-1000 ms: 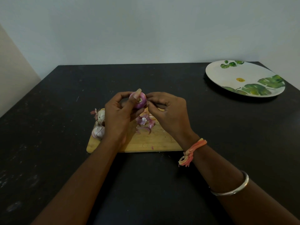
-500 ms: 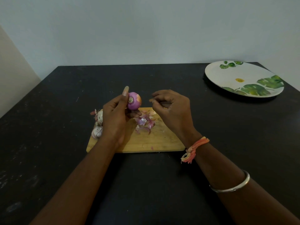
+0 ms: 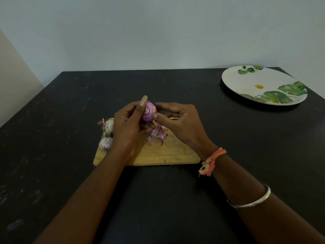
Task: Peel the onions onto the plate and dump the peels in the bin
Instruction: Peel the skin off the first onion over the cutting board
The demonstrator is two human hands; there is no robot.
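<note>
My left hand (image 3: pixel 129 124) holds a small purple onion (image 3: pixel 148 112) above a wooden cutting board (image 3: pixel 168 154), thumb up along its side. My right hand (image 3: pixel 177 120) pinches at the onion's right side with thumb and fingertips. A patch of orange skin shows on the onion's upper right. Loose purple peels (image 3: pixel 156 136) lie on the board under my hands. Two unpeeled onions (image 3: pixel 107 134) sit at the board's left end. The white plate with green leaves (image 3: pixel 263 85) stands at the back right, with nothing on it.
The board lies on a black table (image 3: pixel 52 138) that ends at a pale wall behind. No bin is in view. My right wrist wears an orange thread band and a metal bangle.
My right hand, which had pulled away from the onion half a second ago, has come back and pinches its right side. My left hand turned the onion slightly.
</note>
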